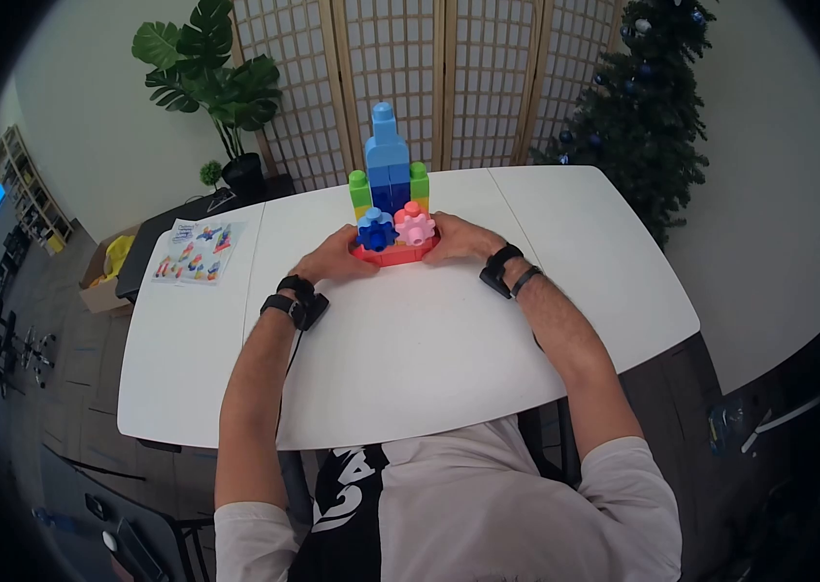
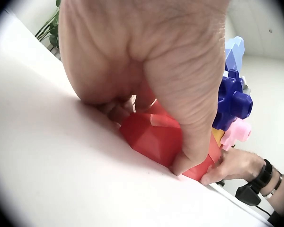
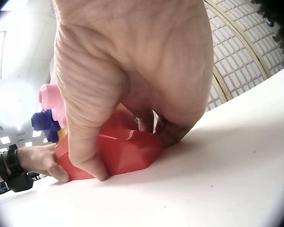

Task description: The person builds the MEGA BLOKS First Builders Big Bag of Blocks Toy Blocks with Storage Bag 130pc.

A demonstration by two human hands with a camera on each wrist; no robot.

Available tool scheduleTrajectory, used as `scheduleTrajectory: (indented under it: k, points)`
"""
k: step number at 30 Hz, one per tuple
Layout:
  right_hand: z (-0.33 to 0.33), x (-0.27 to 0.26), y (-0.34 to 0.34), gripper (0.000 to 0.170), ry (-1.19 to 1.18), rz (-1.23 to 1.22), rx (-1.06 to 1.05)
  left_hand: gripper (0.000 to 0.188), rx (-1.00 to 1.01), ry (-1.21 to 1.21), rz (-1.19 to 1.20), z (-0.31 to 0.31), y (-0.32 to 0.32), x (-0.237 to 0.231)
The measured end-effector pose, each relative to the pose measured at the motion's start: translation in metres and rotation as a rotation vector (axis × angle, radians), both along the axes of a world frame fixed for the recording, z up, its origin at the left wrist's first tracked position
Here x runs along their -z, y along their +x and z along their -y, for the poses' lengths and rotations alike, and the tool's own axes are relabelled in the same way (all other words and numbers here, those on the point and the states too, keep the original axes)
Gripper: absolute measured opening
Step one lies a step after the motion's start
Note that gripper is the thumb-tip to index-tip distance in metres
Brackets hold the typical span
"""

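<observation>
A toy block structure stands upright on the white table, its red base [image 1: 396,256] lowest. Above the base are a blue gear [image 1: 377,231], a pink gear [image 1: 415,227], green blocks at both sides and a light blue tower [image 1: 387,153]. My left hand [image 1: 334,256] grips the base's left end; in the left wrist view its thumb lies along the red base [image 2: 154,139] and its fingers curl behind. At the right end my right hand [image 1: 463,240] grips the base, thumb in front and fingers behind, around the red base [image 3: 128,151] in the right wrist view.
A printed picture sheet [image 1: 195,252] lies at the left of the white table [image 1: 410,359]. Behind the table stand a lattice screen [image 1: 488,87], a potted plant [image 1: 243,175] and a decorated tree [image 1: 638,116]. A cardboard box [image 1: 104,291] is on the floor at left.
</observation>
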State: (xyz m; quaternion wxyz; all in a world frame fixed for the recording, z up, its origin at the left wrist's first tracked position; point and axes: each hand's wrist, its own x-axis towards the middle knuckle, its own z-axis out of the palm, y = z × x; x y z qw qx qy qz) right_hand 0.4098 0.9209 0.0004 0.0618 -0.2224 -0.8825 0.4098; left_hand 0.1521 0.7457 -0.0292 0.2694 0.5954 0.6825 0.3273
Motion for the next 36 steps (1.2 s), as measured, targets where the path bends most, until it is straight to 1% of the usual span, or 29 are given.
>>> scheduleTrajectory:
  k: [1, 2, 3, 4, 6, 8, 10, 13, 15, 17, 19, 21, 25, 27, 29, 30, 31, 32, 33, 34, 35, 36]
  points:
    - [-0.005, 0.003, 0.000, 0.071, 0.048, -0.008, -0.017, 0.070, 0.001, -0.003, 0.006, 0.002, 0.000, -0.003]
    - [-0.011, 0.006, 0.002, 0.069, 0.096, -0.015, -0.035, 0.069, -0.008, -0.017, -0.048, 0.006, -0.002, -0.007]
    - [-0.017, 0.009, 0.006, 0.069, 0.091, -0.007, -0.035, 0.068, -0.016, -0.032, -0.101, 0.010, -0.005, -0.011]
    - [-0.018, 0.005, 0.012, 0.067, 0.140, 0.029, -0.031, 0.064, -0.020, -0.063, -0.091, 0.019, -0.007, -0.019]
    - [-0.026, 0.005, 0.026, 0.063, 0.213, 0.064, -0.021, 0.061, -0.004, -0.075, -0.114, 0.027, -0.029, -0.012]
    - [-0.041, 0.007, 0.046, 0.063, 0.229, 0.077, -0.010, 0.057, -0.007, -0.106, -0.170, 0.045, -0.050, -0.011]
    - [-0.054, 0.009, 0.071, 0.060, 0.277, 0.087, 0.029, 0.053, -0.053, -0.169, -0.236, 0.073, -0.065, -0.022]
    - [-0.066, -0.002, 0.113, 0.056, 0.310, 0.139, 0.102, 0.053, -0.112, -0.217, -0.261, 0.118, -0.098, -0.027]
    - [-0.086, 0.007, 0.143, 0.054, 0.337, 0.126, 0.111, 0.052, -0.181, -0.313, -0.360, 0.151, -0.110, -0.040]
    - [-0.093, 0.005, 0.172, 0.053, 0.342, 0.143, 0.145, 0.046, -0.223, -0.402, -0.421, 0.186, -0.120, -0.053]
    - [-0.094, 0.004, 0.197, 0.052, 0.348, 0.159, 0.176, 0.044, -0.234, -0.432, -0.487, 0.223, -0.128, -0.063]
    - [-0.093, 0.002, 0.220, 0.053, 0.319, 0.186, 0.228, 0.041, -0.224, -0.440, -0.474, 0.257, -0.145, -0.072]
    - [-0.091, -0.002, 0.259, 0.053, 0.329, 0.209, 0.275, 0.035, -0.461, -0.216, -0.623, 0.355, -0.198, -0.083]
    - [-0.093, 0.001, 0.278, 0.052, 0.334, 0.194, 0.288, 0.041, -0.777, -0.307, -0.604, 0.422, -0.238, -0.084]
    - [-0.092, -0.001, 0.293, 0.050, 0.271, 0.197, 0.355, 0.050, -0.821, -0.355, -0.970, 0.549, -0.365, -0.027]
    - [-0.096, 0.001, 0.300, 0.049, 0.262, 0.191, 0.371, 0.056, -0.916, -0.345, -0.935, 0.606, -0.377, -0.018]
    - [-0.097, 0.002, 0.306, 0.049, 0.262, 0.185, 0.372, 0.062, -1.011, -0.336, -0.898, 0.650, -0.372, -0.022]
    - [-0.098, 0.004, 0.312, 0.046, 0.240, 0.178, 0.390, 0.076, -1.106, -0.406, -0.882, 0.662, -0.320, -0.035]
    - [-0.098, 0.005, 0.315, 0.044, 0.217, 0.172, 0.408, 0.095, -1.341, -0.632, -0.839, 0.683, -0.299, -0.035]
    - [-0.100, 0.005, 0.317, 0.042, 0.205, 0.172, 0.405, 0.120, -1.446, -0.782, -0.704, 0.696, -0.272, -0.038]
    - [-0.099, 0.005, 0.317, 0.042, 0.202, 0.167, 0.403, 0.123, -1.515, -0.905, -0.712, 0.732, -0.280, -0.014]
    - [-0.100, 0.008, 0.318, 0.042, 0.203, 0.164, 0.413, 0.116, -1.678, -0.947, -0.664, 0.719, -0.229, -0.021]
